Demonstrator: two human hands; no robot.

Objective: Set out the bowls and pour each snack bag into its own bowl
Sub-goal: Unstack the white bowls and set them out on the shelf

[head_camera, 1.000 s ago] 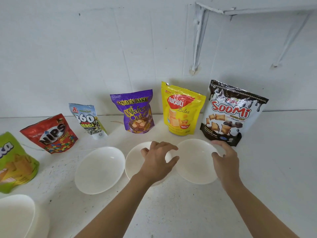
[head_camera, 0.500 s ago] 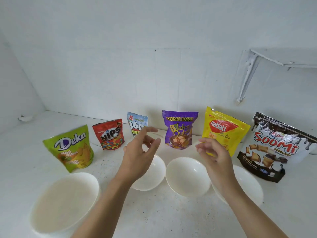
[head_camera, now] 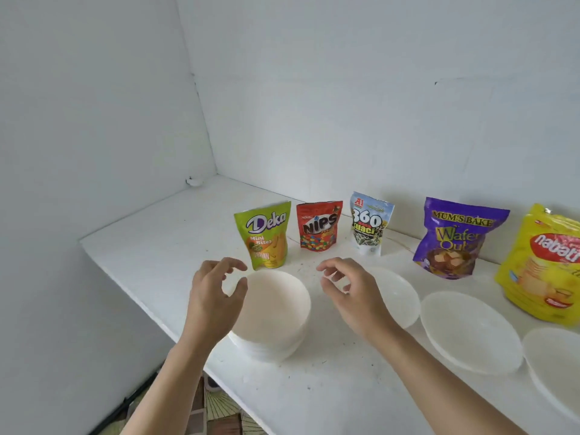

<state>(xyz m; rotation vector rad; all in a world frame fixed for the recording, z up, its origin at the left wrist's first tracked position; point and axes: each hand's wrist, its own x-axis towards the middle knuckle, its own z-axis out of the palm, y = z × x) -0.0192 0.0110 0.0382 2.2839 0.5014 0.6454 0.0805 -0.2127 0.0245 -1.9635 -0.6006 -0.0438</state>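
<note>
Seen from the head, a long white worktop (head_camera: 150,237) runs along a white wall. Five snack bags stand in a row near the wall. From left to right they are a green Deka bag (head_camera: 265,235), a red Nips bag (head_camera: 318,226), a small white and blue 360 bag (head_camera: 370,224), a purple wafer bag (head_camera: 455,238) and a yellow Nabati bag (head_camera: 546,265). The right side of the picture cuts off part of the yellow one. Just in front of the green Deka bag sits a stack of white bowls (head_camera: 276,309), one inside the other. To the right of the stack, three more white bowls lie in a line on the worktop, each by itself. The first single bowl (head_camera: 400,293) is in front of the 360 bag. The second single bowl (head_camera: 470,331) is in front of the purple wafer bag. The third single bowl (head_camera: 555,362) is at the right side and only partly seen. The left grip (head_camera: 213,296) hangs over the left rim of the stack. Its fingers are loosely bent and it is released, holding nothing. Its thumb is close to the rim, but I cannot tell if it touches. The right grip (head_camera: 351,293) is between the stack and the first single bowl and hides part of that bowl. It is released too, with loose bent fingers and nothing in it. Under the front edge of the worktop, a bit of patterned floor (head_camera: 219,412) shows.
</note>
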